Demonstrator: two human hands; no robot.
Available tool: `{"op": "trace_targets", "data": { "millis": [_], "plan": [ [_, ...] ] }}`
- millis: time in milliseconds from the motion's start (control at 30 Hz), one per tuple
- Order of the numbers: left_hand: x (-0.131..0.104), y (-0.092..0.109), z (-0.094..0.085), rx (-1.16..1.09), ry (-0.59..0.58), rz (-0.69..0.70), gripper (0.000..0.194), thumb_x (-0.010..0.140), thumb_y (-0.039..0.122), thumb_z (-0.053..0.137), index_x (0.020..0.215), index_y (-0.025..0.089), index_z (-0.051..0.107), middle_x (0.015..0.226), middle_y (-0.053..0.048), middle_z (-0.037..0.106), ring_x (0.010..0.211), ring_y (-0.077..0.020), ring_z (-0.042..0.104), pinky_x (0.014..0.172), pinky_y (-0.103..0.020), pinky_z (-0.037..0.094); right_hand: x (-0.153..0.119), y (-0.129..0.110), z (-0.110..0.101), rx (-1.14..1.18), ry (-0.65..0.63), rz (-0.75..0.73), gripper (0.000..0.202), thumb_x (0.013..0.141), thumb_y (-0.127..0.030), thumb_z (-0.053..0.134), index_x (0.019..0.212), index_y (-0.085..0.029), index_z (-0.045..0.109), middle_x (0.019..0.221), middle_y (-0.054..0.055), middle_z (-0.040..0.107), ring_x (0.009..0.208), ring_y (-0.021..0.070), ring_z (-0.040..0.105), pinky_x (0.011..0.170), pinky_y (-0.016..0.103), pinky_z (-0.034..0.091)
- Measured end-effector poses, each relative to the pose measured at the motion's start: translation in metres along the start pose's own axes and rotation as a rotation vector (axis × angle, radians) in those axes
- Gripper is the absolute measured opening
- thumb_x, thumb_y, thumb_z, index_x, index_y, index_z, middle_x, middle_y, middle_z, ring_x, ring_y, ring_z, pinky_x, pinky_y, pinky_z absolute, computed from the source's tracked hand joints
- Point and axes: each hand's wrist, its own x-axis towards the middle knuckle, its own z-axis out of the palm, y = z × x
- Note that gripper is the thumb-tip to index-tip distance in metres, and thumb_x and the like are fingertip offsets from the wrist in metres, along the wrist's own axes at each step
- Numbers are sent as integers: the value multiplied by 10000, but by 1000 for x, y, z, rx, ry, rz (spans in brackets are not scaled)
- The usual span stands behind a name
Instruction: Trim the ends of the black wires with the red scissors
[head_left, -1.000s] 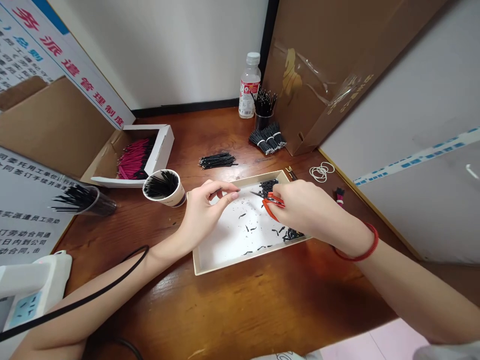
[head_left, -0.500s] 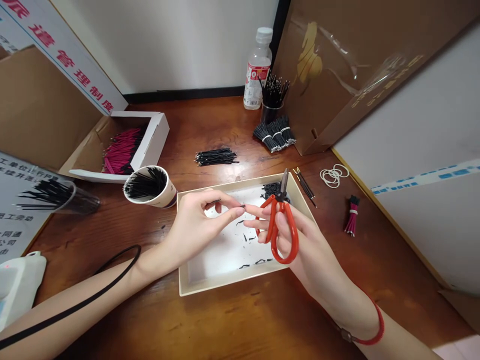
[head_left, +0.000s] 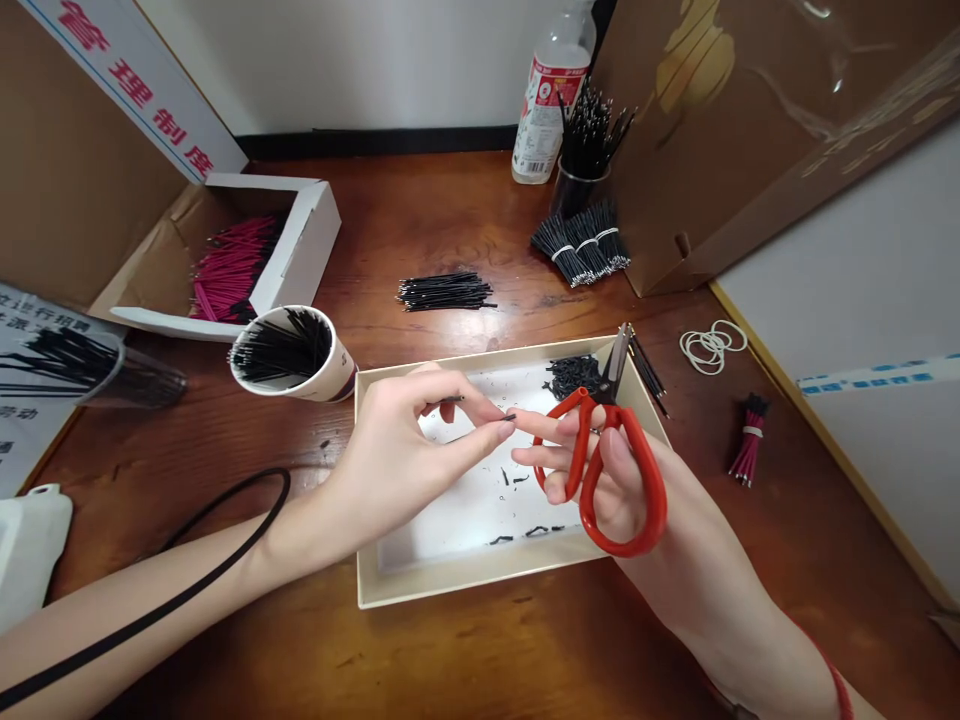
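Observation:
Above a shallow cream box (head_left: 480, 580), my left hand (head_left: 420, 440) is closed, pinching a short black wire (head_left: 450, 399) whose end shows between thumb and forefinger. My right hand (head_left: 622, 490) is wrapped around red-handled scissors (head_left: 645, 500), blades pointing up and away. Its forefinger reaches out to touch the wire's tip at my left fingertips. Black offcuts (head_left: 574, 378) are heaped in the box's far right corner, and a few scraps lie loose on its white floor. My hands cover part of the box.
Behind the box lies a pile of black wires (head_left: 444, 291). A paper cup (head_left: 292, 355) of wires and a white carton (head_left: 300, 240) of pink wires stand left. Banded black bundles (head_left: 581, 245), a bottle (head_left: 551, 100), rubber bands (head_left: 712, 347) and a pink bundle (head_left: 748, 440) are right.
The view has shifted closer and lower, so the surroundings sit differently in it. My hands keep nearly the same pose, the scissors still in my right hand and the wire in my left.

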Motion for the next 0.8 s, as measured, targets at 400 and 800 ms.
{"op": "trace_targets", "data": {
  "millis": [400,800],
  "plan": [
    [1,-4,-2,-104,57,22,104,738,108,768,701,203,746,714,46,747,641,-93,569,607,-241,420,-1,7,-15,-1113,182,-785,123,830,-96,611,907,-183,571,678,-33,554,564,78,473,540,211,438],
    [2,-3,-3,-103,83,21,129,733,98,776,693,220,758,683,50,735,614,-94,541,599,-259,399,1,10,-13,-1160,178,-853,118,831,-107,624,923,-172,586,698,-19,610,546,73,524,526,194,458]
  ]
}}
